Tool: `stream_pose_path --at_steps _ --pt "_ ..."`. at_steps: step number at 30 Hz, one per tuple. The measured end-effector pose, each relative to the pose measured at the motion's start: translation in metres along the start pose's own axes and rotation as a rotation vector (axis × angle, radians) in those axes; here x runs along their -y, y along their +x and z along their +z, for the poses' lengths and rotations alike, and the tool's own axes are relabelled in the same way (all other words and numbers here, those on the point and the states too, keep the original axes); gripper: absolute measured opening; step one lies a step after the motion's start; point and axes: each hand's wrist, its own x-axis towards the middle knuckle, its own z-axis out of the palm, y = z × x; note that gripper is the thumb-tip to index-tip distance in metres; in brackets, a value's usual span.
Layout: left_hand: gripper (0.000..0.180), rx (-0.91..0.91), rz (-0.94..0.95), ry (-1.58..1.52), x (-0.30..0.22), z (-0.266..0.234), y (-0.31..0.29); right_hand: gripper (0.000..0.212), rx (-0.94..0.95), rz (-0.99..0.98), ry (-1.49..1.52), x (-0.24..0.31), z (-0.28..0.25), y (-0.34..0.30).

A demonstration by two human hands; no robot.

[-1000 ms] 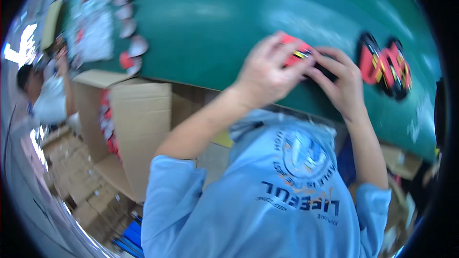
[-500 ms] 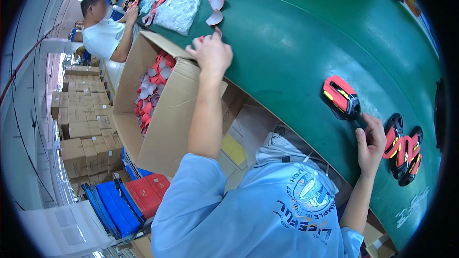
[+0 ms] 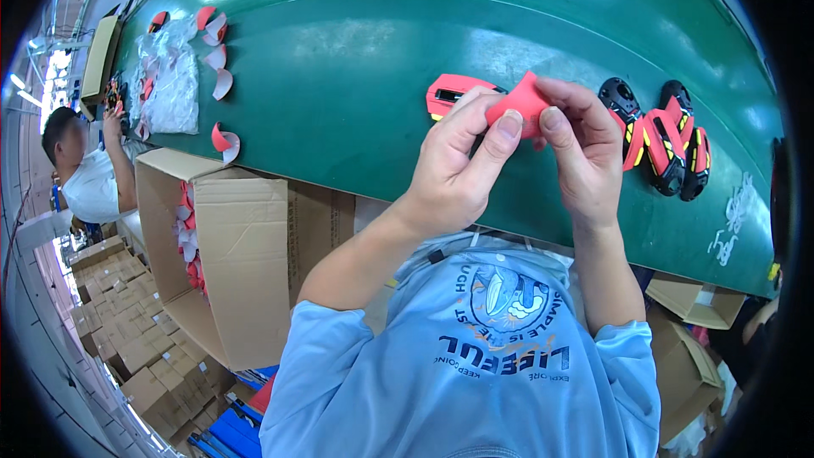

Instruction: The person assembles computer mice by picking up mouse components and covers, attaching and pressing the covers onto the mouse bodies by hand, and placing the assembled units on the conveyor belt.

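Observation:
Over the green table (image 3: 339, 85), I hold a small curved red piece (image 3: 527, 98) between both hands. My left hand (image 3: 454, 161) pinches one side of it with thumb and fingers, and my right hand (image 3: 587, 153) grips the other side. Just behind my left hand lies a red and black shell-shaped part (image 3: 449, 92) with yellow marks, partly hidden by the fingers. Right of my right hand, several similar red, black and yellow parts (image 3: 663, 142) lie in an overlapping cluster.
An open carton (image 3: 246, 254) of red and pale curved pieces stands against the table's near left edge. Loose curved pieces (image 3: 222, 83) lie beside a clear plastic bag (image 3: 174, 76). White scraps (image 3: 736, 216) lie at right. Another person (image 3: 89, 174) works at far left.
My left hand has moved from the loose pieces beside the carton to the middle, bringing a red piece. My right hand has come up to meet it and now grips it too. The view has turned.

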Motion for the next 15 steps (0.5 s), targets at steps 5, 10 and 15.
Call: stream_pose_path --at_steps 5,10,15 --pt "0.062 -0.092 0.276 0.667 0.022 -0.037 0.007 0.030 -0.063 0.094 -0.028 -0.013 -0.029 -0.002" --pt "0.071 0.266 0.318 1.040 0.032 -0.048 0.008 0.024 -0.049 0.216 -0.287 -0.032 -0.022 0.006" --pt "0.068 0.141 0.259 0.941 0.052 -0.048 -0.001 0.037 0.151 -0.280 -1.104 -0.021 -0.013 0.011"
